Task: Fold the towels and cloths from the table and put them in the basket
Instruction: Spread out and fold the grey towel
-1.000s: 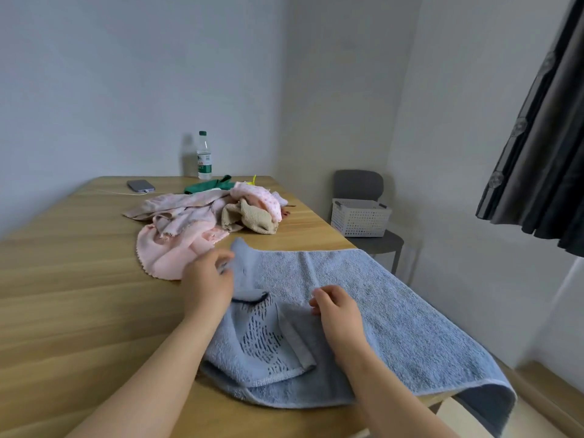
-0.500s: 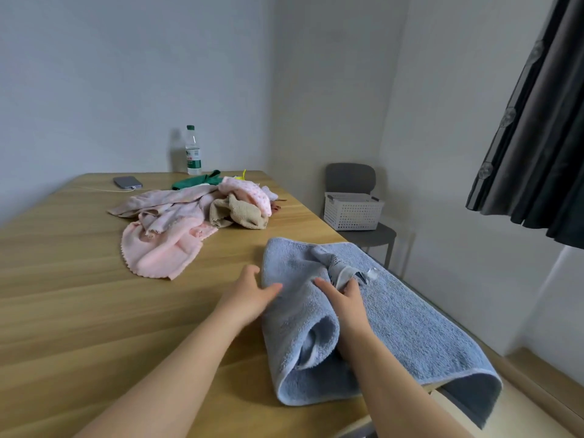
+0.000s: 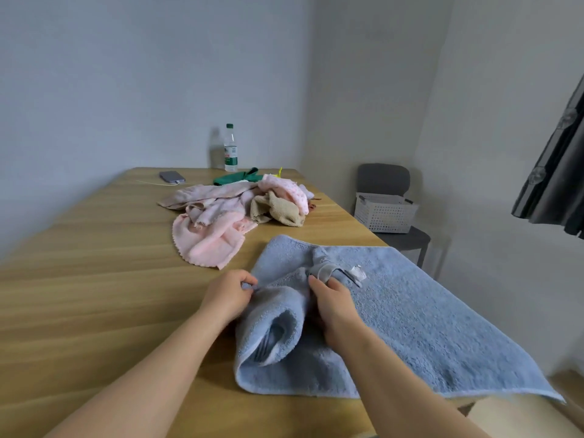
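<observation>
A large blue towel (image 3: 410, 327) lies across the near right part of the wooden table (image 3: 94, 279), its left end folded over and its right corner hanging past the edge. My left hand (image 3: 229, 297) pinches the folded left edge of the blue towel. My right hand (image 3: 331, 303) grips a bunched corner near the white label in the towel's middle. Farther back lies a heap of pink cloths (image 3: 215, 222) with a beige cloth (image 3: 279, 210) and a green cloth (image 3: 237, 177). A white perforated basket (image 3: 384, 213) sits on a chair to the right.
A water bottle (image 3: 230, 148) stands at the table's far edge, with a phone (image 3: 172, 177) on a cable to its left. The grey chair (image 3: 398, 229) stands beyond the table's right edge. A dark curtain (image 3: 556, 178) hangs at the right.
The towel's left end has been folded over to the right. My left hand let go, opened, and now pinches the folded edge; my right hand carried the corner to the towel's middle.
</observation>
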A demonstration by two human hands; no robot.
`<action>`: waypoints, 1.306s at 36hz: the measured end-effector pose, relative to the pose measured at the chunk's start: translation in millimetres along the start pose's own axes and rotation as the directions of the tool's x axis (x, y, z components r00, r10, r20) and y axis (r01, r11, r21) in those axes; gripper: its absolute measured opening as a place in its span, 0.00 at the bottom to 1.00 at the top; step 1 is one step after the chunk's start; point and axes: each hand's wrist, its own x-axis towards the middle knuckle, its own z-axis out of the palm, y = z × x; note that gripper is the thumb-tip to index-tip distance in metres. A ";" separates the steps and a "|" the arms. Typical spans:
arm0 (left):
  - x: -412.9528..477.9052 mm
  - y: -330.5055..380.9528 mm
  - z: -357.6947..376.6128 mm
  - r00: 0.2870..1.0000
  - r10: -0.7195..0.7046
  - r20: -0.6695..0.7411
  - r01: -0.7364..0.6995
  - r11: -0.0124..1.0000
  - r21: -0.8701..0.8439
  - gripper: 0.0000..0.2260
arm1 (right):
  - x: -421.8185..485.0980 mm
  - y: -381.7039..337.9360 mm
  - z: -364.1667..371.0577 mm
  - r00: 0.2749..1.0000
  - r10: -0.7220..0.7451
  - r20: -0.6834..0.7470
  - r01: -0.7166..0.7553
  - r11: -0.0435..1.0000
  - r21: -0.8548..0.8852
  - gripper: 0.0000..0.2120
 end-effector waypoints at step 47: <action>-19.9 0.9 3.1 0.971 -0.024 0.238 -0.138 0.758 0.638 0.27 | -9.0 -37.6 -62.6 0.992 0.114 -0.051 -0.119 0.753 -0.647 0.15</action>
